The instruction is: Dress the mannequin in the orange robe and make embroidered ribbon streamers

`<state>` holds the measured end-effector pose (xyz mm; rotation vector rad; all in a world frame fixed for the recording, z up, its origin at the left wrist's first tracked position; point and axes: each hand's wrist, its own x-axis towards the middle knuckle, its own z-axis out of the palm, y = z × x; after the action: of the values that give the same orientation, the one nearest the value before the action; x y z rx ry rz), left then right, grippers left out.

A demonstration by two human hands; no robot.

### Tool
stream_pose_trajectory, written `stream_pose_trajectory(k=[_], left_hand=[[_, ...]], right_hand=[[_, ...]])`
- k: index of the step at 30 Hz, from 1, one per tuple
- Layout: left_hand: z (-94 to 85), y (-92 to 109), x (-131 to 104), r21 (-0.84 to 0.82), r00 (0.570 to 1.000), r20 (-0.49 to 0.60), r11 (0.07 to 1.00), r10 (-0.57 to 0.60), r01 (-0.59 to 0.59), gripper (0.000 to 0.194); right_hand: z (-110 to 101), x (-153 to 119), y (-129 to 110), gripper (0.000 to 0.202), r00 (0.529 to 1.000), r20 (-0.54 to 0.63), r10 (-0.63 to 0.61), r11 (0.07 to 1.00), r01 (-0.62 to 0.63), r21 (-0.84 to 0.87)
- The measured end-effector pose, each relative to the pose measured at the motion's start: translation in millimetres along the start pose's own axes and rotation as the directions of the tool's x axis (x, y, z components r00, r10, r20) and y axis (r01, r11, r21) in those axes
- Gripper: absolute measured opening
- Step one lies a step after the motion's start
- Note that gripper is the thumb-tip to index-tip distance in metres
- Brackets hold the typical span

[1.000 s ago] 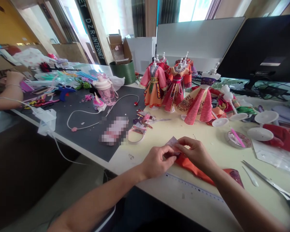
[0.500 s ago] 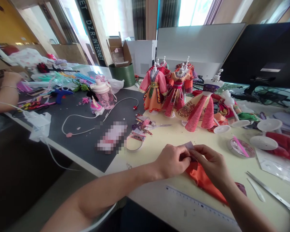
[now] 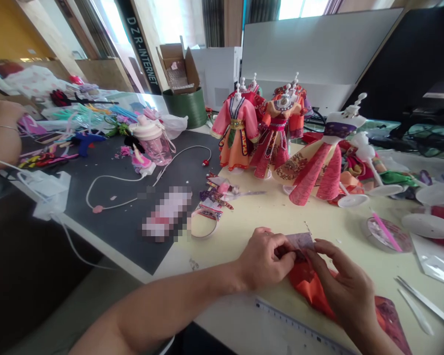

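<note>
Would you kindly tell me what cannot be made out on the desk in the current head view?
In the head view:
- Where the purple strip meets the orange cloth: covered by fingers.
- Part of the orange cloth: hidden under the right hand.
- Pixelated object: details masked by mosaic.
- Scissors: far end cut off by the right edge.
- Ruler: markings too small.

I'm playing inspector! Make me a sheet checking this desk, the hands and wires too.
Surface: cream tabletop, flat dark grey area at left.
Things in hand: purple-grey patterned cloth strip, next to shiny orange cloth.
Clutter: clear pink plastic cup with white lid; bright pink stick across a round dish.
Hands: left hand holds the strip; right hand has fingertips at its right end.
Cables: thin white cable looped on the grey area.
Surroundings: large black monitor; another person's arm, far left.
</note>
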<state>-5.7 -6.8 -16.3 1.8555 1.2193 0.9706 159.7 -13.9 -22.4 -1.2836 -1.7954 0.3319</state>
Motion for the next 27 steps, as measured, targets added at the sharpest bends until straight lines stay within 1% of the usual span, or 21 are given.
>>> stream_pose_trajectory(k=[2,4,7,10,14,18,24,27], left_hand=[[-1.8,-0.7,0.4,-0.001,1.000,-0.018,1.000,0.011,-0.011,0.003],[-2.3,-1.9,0.3,-0.008,1.000,-0.026,1.000,0.015,-0.015,0.003],[-1.4,-3.3,-0.8,-0.002,0.999,-0.033,1.000,0.028,-0.028,0.002],[-0.5,-3.0,-1.7,0.030,0.997,-0.050,0.998,0.053,-0.051,0.002],[-0.7,-2.0,-2.2,0.086,0.992,-0.077,0.992,0.099,-0.092,0.003],[-1.2,-2.1,-3.1,0.136,0.984,-0.115,0.983,0.136,-0.120,0.005],[-2.4,-1.3,-4.4,0.157,0.983,-0.113,0.980,0.144,-0.126,0.005],[-2.0,-0.6,-4.8,0.171,0.980,-0.124,0.976,0.154,-0.132,0.004]], right_hand=[[2.0,-0.1,1.5,0.002,0.991,-0.029,-0.128,0.991,0.127,-0.030],[3.3,0.2,2.0,0.005,0.975,-0.039,-0.221,0.975,0.219,-0.042],[4.0,0.5,2.0,0.011,0.951,-0.037,-0.306,0.952,0.305,-0.028],[3.1,0.9,2.2,0.017,0.933,-0.033,-0.359,0.933,0.359,-0.008],[0.7,2.1,1.8,0.020,0.916,-0.025,-0.401,0.916,0.401,-0.017],[-0.8,3.1,-0.1,0.021,0.909,-0.019,-0.415,0.910,0.415,-0.016],[-0.9,3.3,-0.6,0.020,0.913,-0.020,-0.407,0.913,0.407,0.000],[-2.0,3.7,-1.5,0.020,0.904,-0.006,-0.427,0.904,0.427,-0.010]])
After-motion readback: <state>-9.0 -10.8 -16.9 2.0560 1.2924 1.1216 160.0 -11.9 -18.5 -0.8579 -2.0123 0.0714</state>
